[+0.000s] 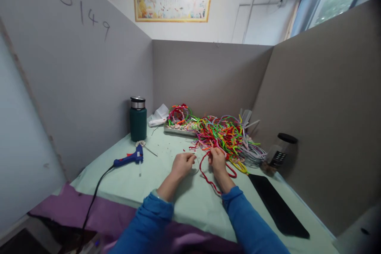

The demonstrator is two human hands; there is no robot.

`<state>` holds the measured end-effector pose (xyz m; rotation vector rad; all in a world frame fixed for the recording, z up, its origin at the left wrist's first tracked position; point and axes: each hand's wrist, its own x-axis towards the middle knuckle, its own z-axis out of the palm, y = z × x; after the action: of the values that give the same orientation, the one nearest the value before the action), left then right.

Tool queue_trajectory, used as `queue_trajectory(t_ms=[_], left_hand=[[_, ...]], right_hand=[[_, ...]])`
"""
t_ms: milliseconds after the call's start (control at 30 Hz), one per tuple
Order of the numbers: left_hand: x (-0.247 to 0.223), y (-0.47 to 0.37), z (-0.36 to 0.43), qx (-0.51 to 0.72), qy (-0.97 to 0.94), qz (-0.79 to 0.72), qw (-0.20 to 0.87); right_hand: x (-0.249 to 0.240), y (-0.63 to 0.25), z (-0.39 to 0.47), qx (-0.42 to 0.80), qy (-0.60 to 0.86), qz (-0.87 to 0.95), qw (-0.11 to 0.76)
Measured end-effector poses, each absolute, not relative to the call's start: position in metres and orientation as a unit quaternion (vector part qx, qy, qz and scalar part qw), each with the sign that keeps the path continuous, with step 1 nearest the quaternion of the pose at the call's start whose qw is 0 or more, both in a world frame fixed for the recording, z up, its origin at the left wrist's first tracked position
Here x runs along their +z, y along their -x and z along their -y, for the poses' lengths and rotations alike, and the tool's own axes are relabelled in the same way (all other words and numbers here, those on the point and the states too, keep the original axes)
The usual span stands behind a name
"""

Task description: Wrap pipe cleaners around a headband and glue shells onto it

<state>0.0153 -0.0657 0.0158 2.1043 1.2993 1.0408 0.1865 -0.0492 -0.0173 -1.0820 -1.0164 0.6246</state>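
My left hand (183, 165) is closed in a pinch over the middle of the table; what sits between its fingertips is too small to make out. A faint thin line, perhaps wire, curves just below it. My right hand (218, 162) is closed on a length of red yarn (205, 177), which loops down to the left and trails toward the right wrist. The two hands are a short gap apart. Right behind my right hand lies a tangled heap of coloured yarn pieces (222, 129). A red loop (231, 170) and a yellow loop (239, 166) lie beside it.
A blue glue gun (129, 159) with a black cord lies left, near a dark green bottle (138, 121). Behind are a metal tray (178, 131) and white tissue (159, 115). At right are a long black flat object (276, 204), a tilted jar (279, 152) and grey wires (253, 154). Partitions surround the table.
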Motion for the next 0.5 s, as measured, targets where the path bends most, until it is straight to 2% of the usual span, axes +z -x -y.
queue_trajectory(t_ms=[200,300,400,500], left_hand=[[0.037,-0.003,0.054,0.252,-0.706,-0.458,0.477],[0.069,0.002,0.034,0.447,-0.591,-0.413,0.53],[0.087,0.001,0.018,0.483,-0.576,-0.401,0.524],[0.07,-0.006,0.016,0.426,-0.656,-0.463,0.418]], right_hand=[[-0.02,-0.19,0.047,0.252,0.501,0.439,0.702],[-0.021,-0.19,0.048,0.252,0.503,0.444,0.697],[-0.018,-0.186,0.051,0.258,0.503,0.459,0.686],[-0.014,-0.181,0.054,0.29,0.479,0.479,0.676]])
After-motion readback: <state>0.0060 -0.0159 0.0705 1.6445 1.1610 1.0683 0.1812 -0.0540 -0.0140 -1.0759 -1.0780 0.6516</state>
